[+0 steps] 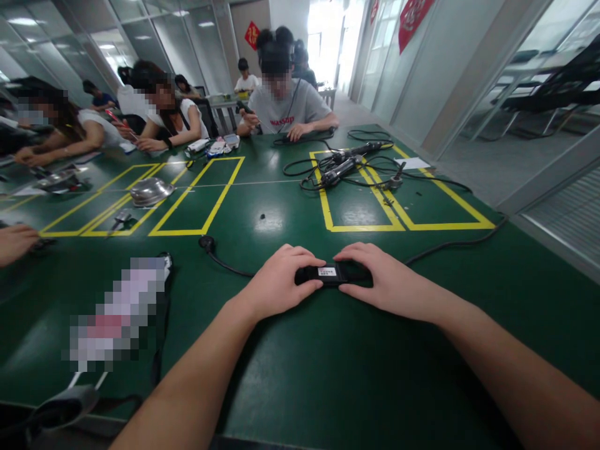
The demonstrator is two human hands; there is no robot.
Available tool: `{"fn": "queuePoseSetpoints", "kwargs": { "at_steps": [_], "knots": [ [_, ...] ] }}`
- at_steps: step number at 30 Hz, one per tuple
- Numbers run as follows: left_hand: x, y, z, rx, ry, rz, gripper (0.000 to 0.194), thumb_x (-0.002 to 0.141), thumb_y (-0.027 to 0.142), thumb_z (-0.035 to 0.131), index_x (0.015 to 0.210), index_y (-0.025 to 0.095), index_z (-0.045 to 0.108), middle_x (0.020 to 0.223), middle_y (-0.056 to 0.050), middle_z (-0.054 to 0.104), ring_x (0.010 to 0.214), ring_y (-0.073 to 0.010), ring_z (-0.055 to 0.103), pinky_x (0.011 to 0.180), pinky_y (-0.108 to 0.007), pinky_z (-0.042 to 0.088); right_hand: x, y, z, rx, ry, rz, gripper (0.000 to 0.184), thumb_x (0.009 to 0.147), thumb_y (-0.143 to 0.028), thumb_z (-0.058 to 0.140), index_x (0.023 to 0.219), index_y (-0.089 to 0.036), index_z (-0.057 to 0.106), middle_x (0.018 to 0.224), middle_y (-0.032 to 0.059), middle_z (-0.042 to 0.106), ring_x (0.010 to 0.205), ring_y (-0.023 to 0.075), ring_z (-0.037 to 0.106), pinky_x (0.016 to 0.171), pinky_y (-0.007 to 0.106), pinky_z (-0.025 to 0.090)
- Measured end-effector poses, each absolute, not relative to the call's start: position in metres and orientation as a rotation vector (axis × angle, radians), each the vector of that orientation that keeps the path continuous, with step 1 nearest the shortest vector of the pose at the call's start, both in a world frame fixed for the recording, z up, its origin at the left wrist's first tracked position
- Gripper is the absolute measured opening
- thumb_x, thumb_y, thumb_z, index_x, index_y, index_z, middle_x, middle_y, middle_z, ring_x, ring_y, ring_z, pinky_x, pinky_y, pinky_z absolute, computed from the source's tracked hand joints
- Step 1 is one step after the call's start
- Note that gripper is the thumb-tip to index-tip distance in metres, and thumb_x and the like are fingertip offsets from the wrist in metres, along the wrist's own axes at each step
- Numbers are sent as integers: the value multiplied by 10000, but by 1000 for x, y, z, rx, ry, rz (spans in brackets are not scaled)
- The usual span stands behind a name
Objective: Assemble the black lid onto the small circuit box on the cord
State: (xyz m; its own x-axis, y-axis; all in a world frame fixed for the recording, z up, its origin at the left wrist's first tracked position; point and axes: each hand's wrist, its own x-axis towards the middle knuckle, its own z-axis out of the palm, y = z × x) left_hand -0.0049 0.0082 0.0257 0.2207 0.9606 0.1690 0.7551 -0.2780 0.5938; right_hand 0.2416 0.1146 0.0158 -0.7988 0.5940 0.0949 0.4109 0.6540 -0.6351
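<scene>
A black power adapter (334, 273) with a white printed label lies on the green table in front of me. My left hand (285, 278) holds its left end between thumb and fingers. Its right end is pinched by my right hand (377, 278). A black cord (229, 265) runs from behind my left hand to a round black plug (206, 242) on the table. On the other side, another black cable (450, 245) leads away from behind my right hand toward the table's right edge. My fingers cover both ends of the adapter.
Yellow tape outlines (365, 229) mark the green table (290, 387). Dark handheld tools (342, 170) with tangled cables lie at the far right. A metal bowl (150, 191) sits left, behind a blurred pouch (122, 306). Several people sit around; a co-worker's hand (16, 244) shows at left.
</scene>
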Motion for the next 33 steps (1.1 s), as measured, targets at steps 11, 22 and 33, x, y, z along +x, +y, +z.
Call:
{"fn": "queuePoseSetpoints", "kwargs": {
  "at_steps": [11,22,33],
  "knots": [
    [-7,8,26,2142,1603,725,289,929,214,844,1214,210,794,1228,-72,792,1152,-265,682,1080,-435,549,239,115,13,-773,-2619,869,402,938,-454,781,1298,-276,805,1335,126,727,1273,352,671,1174,592,541],
    [-3,7,25,2079,1640,722,289,910,229,858,1187,237,774,1176,-49,813,1084,-265,715,1035,-444,559,238,113,12,-801,-2608,838,382,914,-461,810,1251,-281,805,1333,134,726,1281,364,671,1171,617,540],
    [-9,18,14,1824,1911,869,154,990,219,754,1142,223,725,1097,-49,796,1011,-248,701,941,-426,584,240,115,13,-931,-2498,895,530,911,-547,744,1343,-257,646,1290,135,766,1196,348,731,1067,553,606]
  ]
}}
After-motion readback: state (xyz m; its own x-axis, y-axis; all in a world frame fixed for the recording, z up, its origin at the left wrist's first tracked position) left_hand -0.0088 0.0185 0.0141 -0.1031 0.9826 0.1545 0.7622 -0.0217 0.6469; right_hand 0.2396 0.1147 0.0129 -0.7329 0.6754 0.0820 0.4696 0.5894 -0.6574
